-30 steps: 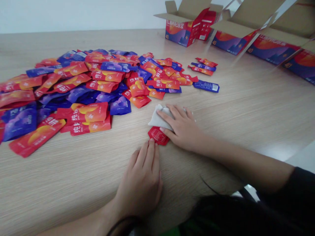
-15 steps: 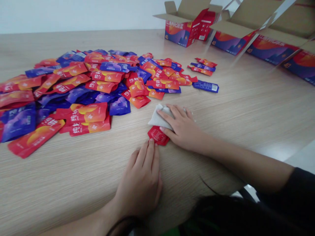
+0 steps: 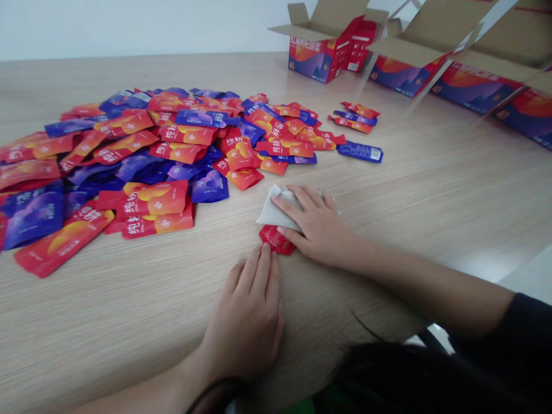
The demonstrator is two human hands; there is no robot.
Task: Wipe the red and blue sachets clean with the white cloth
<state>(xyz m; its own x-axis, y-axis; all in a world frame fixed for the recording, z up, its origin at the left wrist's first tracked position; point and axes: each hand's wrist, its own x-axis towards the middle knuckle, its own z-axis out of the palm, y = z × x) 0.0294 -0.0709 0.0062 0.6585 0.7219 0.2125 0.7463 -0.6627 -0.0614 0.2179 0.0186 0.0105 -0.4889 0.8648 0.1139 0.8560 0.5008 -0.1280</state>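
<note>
The left hand (image 3: 248, 313) lies on the near side with its fingers straight and held together, their tips pressing the near edge of a red sachet (image 3: 278, 241) against the surface (image 3: 172, 299). The right hand (image 3: 321, 230) is spread flat, not clenched, over a folded white cloth (image 3: 276, 213), its thumb at the cloth's near edge beside the sachet. The sachet lies between the two hands, printed text facing up, with the cloth along its far side. To the far left spreads a large heap of red-orange and blue-purple sachets (image 3: 185, 135), well apart from the left hand. On the far side, right of the heap, a blue sachet (image 3: 360, 152) lies near a small group of three sachets (image 3: 353, 125). At the far right stand several printed cardboard boxes (image 3: 308, 57), their flaps raised
</note>
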